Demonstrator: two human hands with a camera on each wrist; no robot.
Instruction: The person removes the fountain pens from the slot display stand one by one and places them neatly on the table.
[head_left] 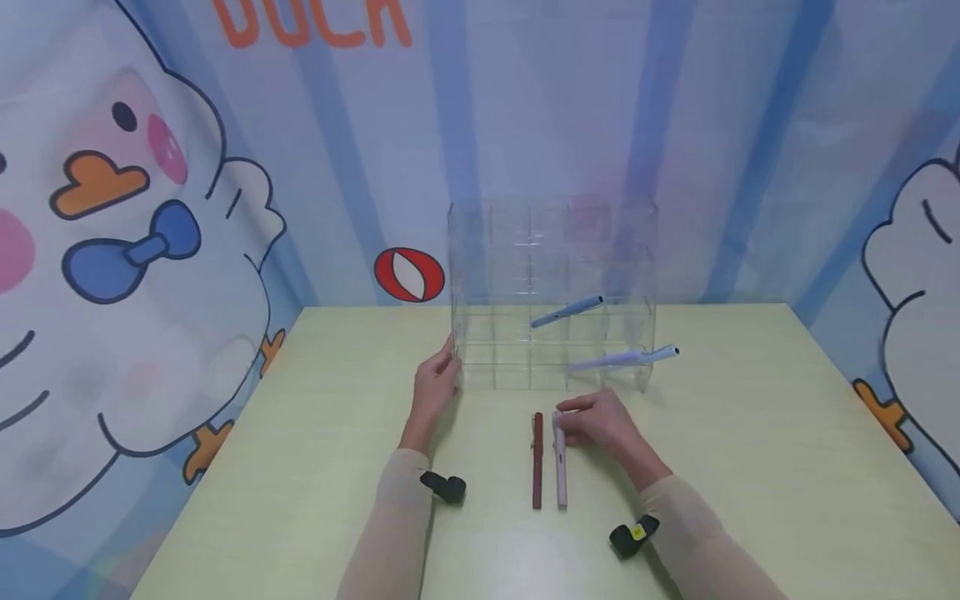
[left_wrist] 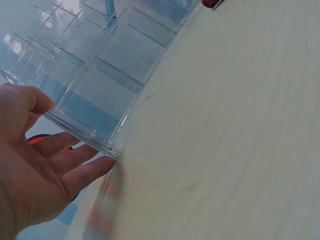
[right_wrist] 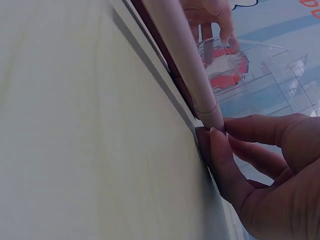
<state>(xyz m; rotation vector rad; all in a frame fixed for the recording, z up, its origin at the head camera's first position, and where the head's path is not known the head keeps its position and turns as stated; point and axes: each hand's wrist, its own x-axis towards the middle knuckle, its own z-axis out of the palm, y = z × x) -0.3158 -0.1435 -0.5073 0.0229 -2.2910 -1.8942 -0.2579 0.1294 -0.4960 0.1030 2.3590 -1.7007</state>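
A clear acrylic rack (head_left: pixel 474 329) with several compartments stands upright at the back of the table. My left hand (head_left: pixel 437 385) grips its left side panel near the bottom; in the left wrist view the thumb lies on one side of the panel and the fingers on the other. With thumb and fingertips, my right hand (head_left: pixel 597 419) pinches the far end of a pale pink pen (right_wrist: pixel 187 60) close to the tabletop. Left of it lies a dark red pen (head_left: pixel 537 462). A blue pen (head_left: pixel 567 312) and a pale lavender-blue pen (head_left: pixel 630 358) sit tilted in the rack, their ends sticking out.
The pale yellow table (head_left: pixel 300 467) reaches back to a blue patterned backdrop (head_left: pixel 555 100) just behind the rack. Black wrist cameras are strapped over both sleeves.
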